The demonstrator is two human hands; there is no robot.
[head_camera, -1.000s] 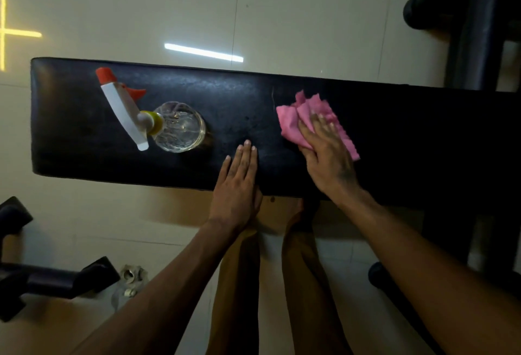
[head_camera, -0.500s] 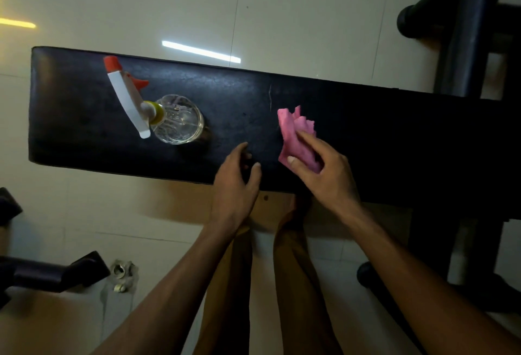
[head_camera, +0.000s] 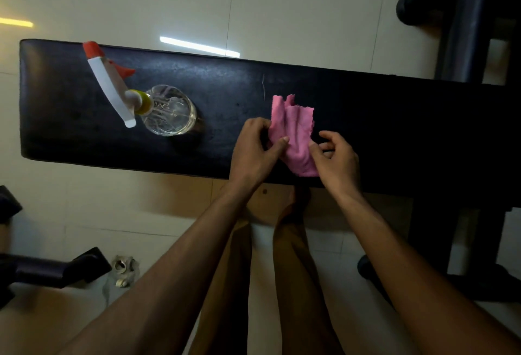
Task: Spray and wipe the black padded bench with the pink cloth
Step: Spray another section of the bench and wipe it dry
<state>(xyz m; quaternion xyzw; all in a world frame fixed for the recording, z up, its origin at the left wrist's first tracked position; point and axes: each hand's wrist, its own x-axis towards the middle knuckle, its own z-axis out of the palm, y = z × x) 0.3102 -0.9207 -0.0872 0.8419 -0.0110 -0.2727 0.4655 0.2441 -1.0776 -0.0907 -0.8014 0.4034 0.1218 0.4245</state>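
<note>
1. Pink cloth (head_camera: 293, 135) sits mid-frame over the near edge of the black padded desk (head_camera: 394, 118), bunched into soft folds.
2. Left hand (head_camera: 255, 149) pinches the cloth's left edge between thumb and fingers; right hand (head_camera: 337, 158) pinches its right edge, fingers curled.
3. Light and limp, it should fold or wad easily (frayed top edge may snag); gripping a thick folded pad looks best for wiping.
4. Spray bottle (head_camera: 158, 105) stands left of centre, untouched.
</note>
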